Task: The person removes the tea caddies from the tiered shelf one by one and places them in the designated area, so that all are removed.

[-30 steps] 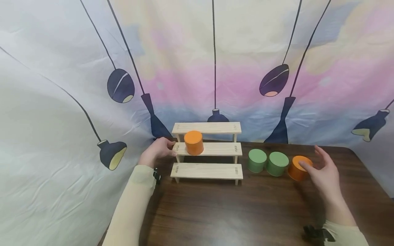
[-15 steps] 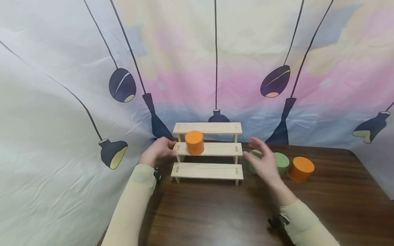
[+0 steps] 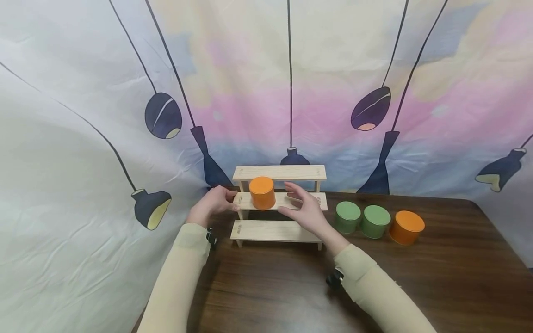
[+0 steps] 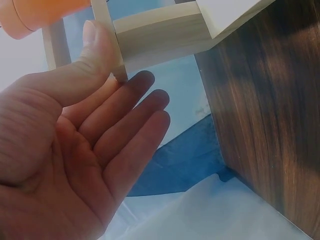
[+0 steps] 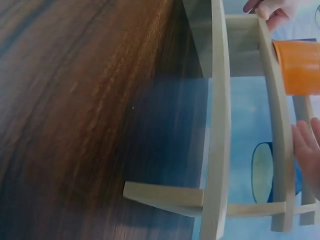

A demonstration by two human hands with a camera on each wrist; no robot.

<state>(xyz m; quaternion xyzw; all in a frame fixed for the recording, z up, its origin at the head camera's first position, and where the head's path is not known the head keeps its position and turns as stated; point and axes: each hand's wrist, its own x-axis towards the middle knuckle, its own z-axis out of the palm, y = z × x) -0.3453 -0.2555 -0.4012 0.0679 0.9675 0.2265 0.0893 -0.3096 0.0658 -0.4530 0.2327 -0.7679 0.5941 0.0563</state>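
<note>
A three-step wooden stand point(image 3: 275, 230) is at the middle of the head view. On its middle step, left of centre, rests an orange cylindrical tin point(image 3: 263, 196), lid up. My left hand point(image 3: 212, 203) pinches the left end of that step; in the left wrist view, the thumb point(image 4: 82, 72) lies over the board's edge and the other fingers stretch below it. Over the right part of the same step is my right hand point(image 3: 307, 212), fingers spread toward the tin and apart from it. The right wrist view has the tin point(image 5: 302, 67) beyond my right fingertips.
Two green tins point(image 3: 347, 217) and a second orange tin point(image 3: 406, 227) stand in a row on the dark wooden table point(image 3: 275, 286), right of the stand. Behind the table hangs a cloth backdrop point(image 3: 250, 115) printed with lamps.
My right hand has moved left, from beside the orange tin on the table, past the green tins, to the stand's middle step. My left hand and the tins have stayed in place.
</note>
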